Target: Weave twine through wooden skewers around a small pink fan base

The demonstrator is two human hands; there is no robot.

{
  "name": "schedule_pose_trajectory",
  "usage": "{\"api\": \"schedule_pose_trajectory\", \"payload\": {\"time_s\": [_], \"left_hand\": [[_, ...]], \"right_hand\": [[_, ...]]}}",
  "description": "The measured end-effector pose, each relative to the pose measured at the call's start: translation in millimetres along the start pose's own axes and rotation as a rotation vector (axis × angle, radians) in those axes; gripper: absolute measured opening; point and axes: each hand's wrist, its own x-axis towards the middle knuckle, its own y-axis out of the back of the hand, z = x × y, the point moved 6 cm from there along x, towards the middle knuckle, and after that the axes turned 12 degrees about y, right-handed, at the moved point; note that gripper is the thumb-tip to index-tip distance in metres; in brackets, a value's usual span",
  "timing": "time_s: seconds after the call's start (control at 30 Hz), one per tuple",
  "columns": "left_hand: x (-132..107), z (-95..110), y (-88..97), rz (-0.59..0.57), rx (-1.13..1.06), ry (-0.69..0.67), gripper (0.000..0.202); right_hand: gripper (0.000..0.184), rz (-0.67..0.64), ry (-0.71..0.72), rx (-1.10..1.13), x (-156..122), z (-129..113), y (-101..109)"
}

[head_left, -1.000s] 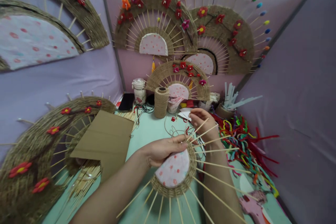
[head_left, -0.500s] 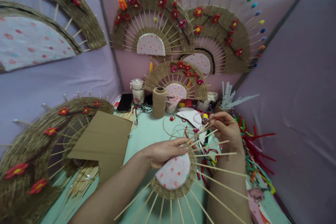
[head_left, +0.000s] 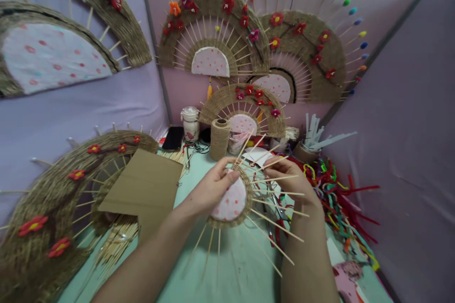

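My left hand (head_left: 210, 188) grips a small woven fan piece (head_left: 231, 202), a pink dotted half disc edged with jute twine and ringed by wooden skewers (head_left: 275, 239) that fan outward. The piece is held above the pale green table (head_left: 199, 177). My right hand (head_left: 289, 175) is behind the skewers on the right side, fingers pinched among them; a thin jute strand seems to be between them, but it is too fine to be sure.
A jute twine spool (head_left: 219, 138) stands behind the hands, beside a white jar (head_left: 190, 123) and a black phone (head_left: 173, 138). Cardboard (head_left: 145, 189) and a large woven fan (head_left: 53, 203) lie left. Coloured pipe cleaners (head_left: 334, 199) pile up right. Finished fans (head_left: 213, 33) hang on the partitions.
Both hands lifted the fan piece up and away from me, tilting it. My right hand shifted left, in among the upper skewers.
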Motion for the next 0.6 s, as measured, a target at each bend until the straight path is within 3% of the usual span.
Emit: {"api": "schedule_pose_trajectory", "payload": {"time_s": [0.1,0.17,0.37,0.6], "left_hand": [[1,5,5.6,0.117,-0.051,-0.076,0.046],[1,8,7.5,0.172,-0.09,-0.123,0.042],[2,10,19.1,0.355,-0.142,-0.284,0.033],[5,10,31.2,0.427,-0.149,-0.357,0.026]], "right_hand": [[0.018,-0.145,-0.032,-0.006,-2,-4,-16],[0.018,-0.175,-0.042,0.014,-1,-6,-25],[0.016,-0.091,-0.018,0.007,6,-3,-32],[0.017,-0.095,-0.029,0.062,7,-6,-49]]}}
